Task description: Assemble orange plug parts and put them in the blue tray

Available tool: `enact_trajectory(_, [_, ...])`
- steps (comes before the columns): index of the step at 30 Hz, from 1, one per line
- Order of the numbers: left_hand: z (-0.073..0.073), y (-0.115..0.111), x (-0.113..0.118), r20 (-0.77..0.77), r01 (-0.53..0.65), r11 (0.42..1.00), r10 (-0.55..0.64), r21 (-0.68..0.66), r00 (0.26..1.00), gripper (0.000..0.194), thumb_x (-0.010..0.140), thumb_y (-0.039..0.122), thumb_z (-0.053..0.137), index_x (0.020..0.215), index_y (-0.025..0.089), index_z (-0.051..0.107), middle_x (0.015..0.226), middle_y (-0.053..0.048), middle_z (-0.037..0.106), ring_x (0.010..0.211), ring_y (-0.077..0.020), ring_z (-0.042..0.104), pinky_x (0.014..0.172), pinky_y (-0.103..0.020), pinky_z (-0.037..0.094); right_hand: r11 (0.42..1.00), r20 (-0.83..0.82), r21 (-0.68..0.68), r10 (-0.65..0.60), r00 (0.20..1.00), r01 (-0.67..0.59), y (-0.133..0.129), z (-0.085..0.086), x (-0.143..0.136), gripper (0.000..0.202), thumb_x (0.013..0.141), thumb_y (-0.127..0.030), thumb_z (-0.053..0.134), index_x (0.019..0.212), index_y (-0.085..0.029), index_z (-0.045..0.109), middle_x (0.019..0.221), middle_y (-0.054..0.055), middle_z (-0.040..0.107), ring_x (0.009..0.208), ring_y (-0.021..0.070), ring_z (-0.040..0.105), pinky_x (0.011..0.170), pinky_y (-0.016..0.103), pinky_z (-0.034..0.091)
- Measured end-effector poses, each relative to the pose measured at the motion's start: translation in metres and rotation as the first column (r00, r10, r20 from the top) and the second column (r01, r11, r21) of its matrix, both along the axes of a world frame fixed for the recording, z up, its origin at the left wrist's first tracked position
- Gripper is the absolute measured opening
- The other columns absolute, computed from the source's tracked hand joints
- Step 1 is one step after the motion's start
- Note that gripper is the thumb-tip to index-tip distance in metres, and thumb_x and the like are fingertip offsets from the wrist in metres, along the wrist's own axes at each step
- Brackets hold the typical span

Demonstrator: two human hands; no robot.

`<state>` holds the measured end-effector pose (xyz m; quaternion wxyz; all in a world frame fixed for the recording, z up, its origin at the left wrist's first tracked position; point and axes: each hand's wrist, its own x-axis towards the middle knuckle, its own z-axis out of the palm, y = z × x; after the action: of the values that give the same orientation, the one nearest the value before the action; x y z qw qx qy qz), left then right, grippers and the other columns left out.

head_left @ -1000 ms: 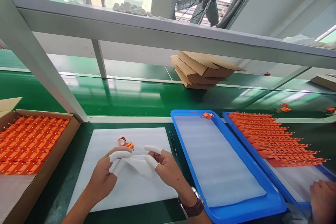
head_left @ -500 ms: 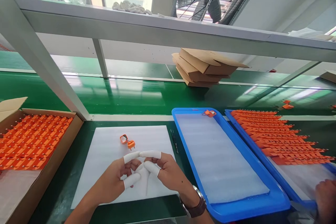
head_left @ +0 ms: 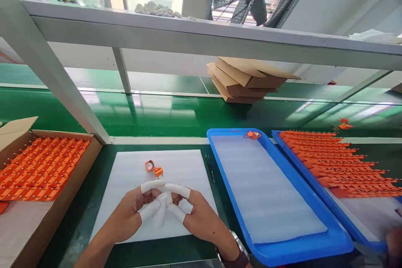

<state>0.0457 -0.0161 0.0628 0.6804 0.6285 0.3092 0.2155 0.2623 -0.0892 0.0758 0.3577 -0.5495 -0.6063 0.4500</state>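
Observation:
A white cloth [head_left: 161,212] is pinched between my two hands, low over the white foam mat [head_left: 185,163]. My left hand [head_left: 128,214] grips its left side and my right hand [head_left: 201,214] its right side, with index fingertips nearly meeting. White finger cots cover the thumbs and index fingers of both hands. Part of the cloth hangs down between the thumbs. Just beyond my fingers, on the mat, lies a small orange plastic part [head_left: 158,171] with metal pins, joined by dark wires to an orange ring-shaped piece [head_left: 149,166].
Dark tweezers [head_left: 210,168] lie right of the mat. A blue tray [head_left: 230,201] holds one orange part [head_left: 253,135]; another blue tray [head_left: 341,215] carries rows of them. The cardboard box [head_left: 73,180] at left is filled similarly. A co-worker's blurred hand [head_left: 395,240] is at far right.
Both hands have shifted slightly left with the cloth, which is now more bunched between the fingers. The co-worker's hand at far right has moved lower. The orange parts on the mat stay put.

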Motion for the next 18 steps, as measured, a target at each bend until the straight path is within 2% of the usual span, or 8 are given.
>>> enact_trajectory(3, [-0.009, -0.01, -0.001, -0.096, -0.19, 0.97, 0.206, 0.151, 0.974, 0.052, 0.091, 0.04, 0.069, 0.14, 0.033, 0.054, 0.133, -0.009, 0.06, 0.105, -0.025, 0.06, 0.099, -0.044, 0.05, 1.0, -0.057, -0.002, -0.015, 0.998, 0.015, -0.002, -0.005, -0.003, 0.036, 0.091, -0.023, 0.061, 0.126, -0.032, 0.067, 0.091, -0.001, 0.064, 0.084, 0.0161, 0.056, 0.084, 0.032, 0.053])
enact_trajectory(4, [-0.011, -0.014, -0.002, -0.132, -0.221, 0.955, 0.249, 0.198, 0.959, 0.057, 0.087, 0.039, 0.074, 0.14, 0.035, 0.053, 0.134, -0.008, 0.059, 0.106, -0.0249, 0.059, 0.1, -0.043, 0.05, 1.0, -0.068, 0.0, -0.017, 0.998, 0.017, -0.002, -0.006, -0.003, 0.036, 0.091, -0.022, 0.062, 0.125, -0.031, 0.067, 0.09, -0.001, 0.063, 0.083, 0.0159, 0.056, 0.084, 0.031, 0.053])
enact_trajectory(6, [-0.014, -0.02, -0.004, -0.171, -0.183, 0.962, 0.219, 0.203, 0.961, 0.059, 0.083, 0.037, 0.078, 0.139, 0.036, 0.056, 0.123, -0.006, 0.064, 0.101, -0.0239, 0.059, 0.099, -0.042, 0.05, 1.0, -0.084, 0.001, 0.003, 0.996, -0.003, -0.002, -0.006, -0.003, 0.033, 0.091, -0.023, 0.063, 0.123, -0.03, 0.068, 0.09, -0.001, 0.064, 0.083, 0.0159, 0.056, 0.083, 0.031, 0.053])
enact_trajectory(8, [-0.016, -0.025, -0.005, -0.143, -0.11, 0.988, 0.124, 0.105, 0.982, 0.054, 0.088, 0.037, 0.073, 0.139, 0.035, 0.057, 0.105, -0.004, 0.066, 0.097, -0.0223, 0.06, 0.098, -0.041, 0.051, 0.999, -0.096, 0.003, 0.053, 0.994, -0.053, -0.001, -0.004, -0.002, 0.029, 0.092, -0.025, 0.063, 0.12, -0.03, 0.07, 0.094, 0.0, 0.067, 0.086, 0.0165, 0.059, 0.084, 0.031, 0.053])
enact_trajectory(10, [-0.016, -0.027, -0.006, -0.074, -0.086, 0.996, 0.087, 0.01, 0.993, 0.052, 0.092, 0.039, 0.069, 0.141, 0.033, 0.055, 0.096, -0.003, 0.063, 0.094, -0.021, 0.06, 0.097, -0.041, 0.051, 0.995, -0.096, 0.014, 0.096, 0.991, -0.095, 0.0, -0.001, -0.002, 0.023, 0.094, -0.024, 0.061, 0.113, -0.029, 0.072, 0.097, 0.001, 0.068, 0.088, 0.0171, 0.061, 0.083, 0.031, 0.053])
enact_trajectory(13, [-0.018, -0.027, -0.008, 0.016, -0.109, 0.991, 0.11, -0.081, 0.994, 0.055, 0.092, 0.038, 0.069, 0.144, 0.03, 0.052, 0.095, -0.004, 0.059, 0.091, -0.0193, 0.058, 0.091, -0.038, 0.054, 0.996, -0.064, 0.068, 0.07, 0.996, -0.065, 0.001, 0.002, -0.004, 0.02, 0.092, -0.021, 0.061, 0.108, -0.028, 0.072, 0.115, 0.003, 0.065, 0.104, 0.0192, 0.062, 0.092, 0.033, 0.053])
enact_trajectory(16, [-0.018, -0.027, -0.007, 0.075, -0.109, 0.989, 0.116, -0.098, 0.99, 0.059, 0.09, 0.034, 0.073, 0.145, 0.031, 0.052, 0.095, -0.003, 0.06, 0.089, -0.0183, 0.058, 0.088, -0.036, 0.055, 0.995, -0.081, 0.1, 0.03, 0.996, -0.022, 0.0, -0.001, -0.009, 0.038, 0.086, -0.023, 0.071, 0.123, -0.03, 0.067, 0.141, 0.005, 0.054, 0.126, 0.0232, 0.055, 0.108, 0.038, 0.048])
enact_trajectory(18, [-0.016, -0.025, -0.007, 0.064, -0.102, 0.994, 0.105, -0.048, 0.992, 0.056, 0.091, 0.034, 0.071, 0.144, 0.032, 0.052, 0.097, -0.004, 0.063, 0.091, -0.0189, 0.06, 0.091, -0.037, 0.055, 0.997, -0.124, 0.061, 0.056, 0.991, -0.049, 0.0, -0.007, -0.012, 0.041, 0.088, -0.024, 0.071, 0.128, -0.032, 0.065, 0.131, 0.004, 0.062, 0.115, 0.0212, 0.061, 0.102, 0.036, 0.052])
